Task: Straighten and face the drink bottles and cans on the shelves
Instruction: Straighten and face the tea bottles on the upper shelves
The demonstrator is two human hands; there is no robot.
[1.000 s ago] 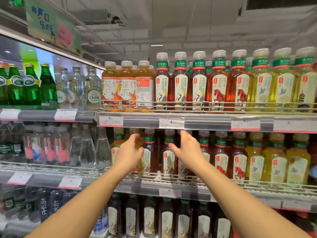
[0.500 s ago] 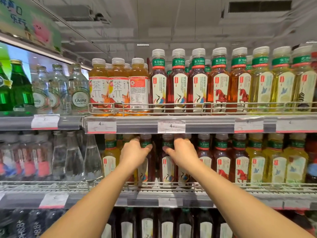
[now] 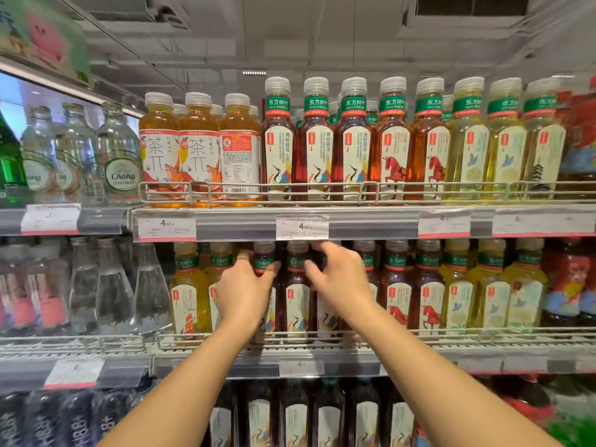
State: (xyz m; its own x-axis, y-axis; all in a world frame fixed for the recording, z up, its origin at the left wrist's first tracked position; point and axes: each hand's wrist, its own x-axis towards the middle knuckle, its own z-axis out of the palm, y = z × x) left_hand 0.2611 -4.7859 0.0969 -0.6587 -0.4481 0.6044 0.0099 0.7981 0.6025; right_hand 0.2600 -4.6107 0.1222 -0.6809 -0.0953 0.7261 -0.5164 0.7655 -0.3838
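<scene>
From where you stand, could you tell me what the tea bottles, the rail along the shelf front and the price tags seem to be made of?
The tea bottles look like clear glossy plastic: the liquid shows through, and the ribbed caps are white. The rail looks like thin metal wire with a pale coating, though that is not certain. The price tags appear to be matte printed paper behind a clear strip.

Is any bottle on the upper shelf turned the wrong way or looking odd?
Yes. The third orange tea bottle on the upper shelf shows its back label, red panel and small print, while the two bottles to its left show the fox picture.
</scene>
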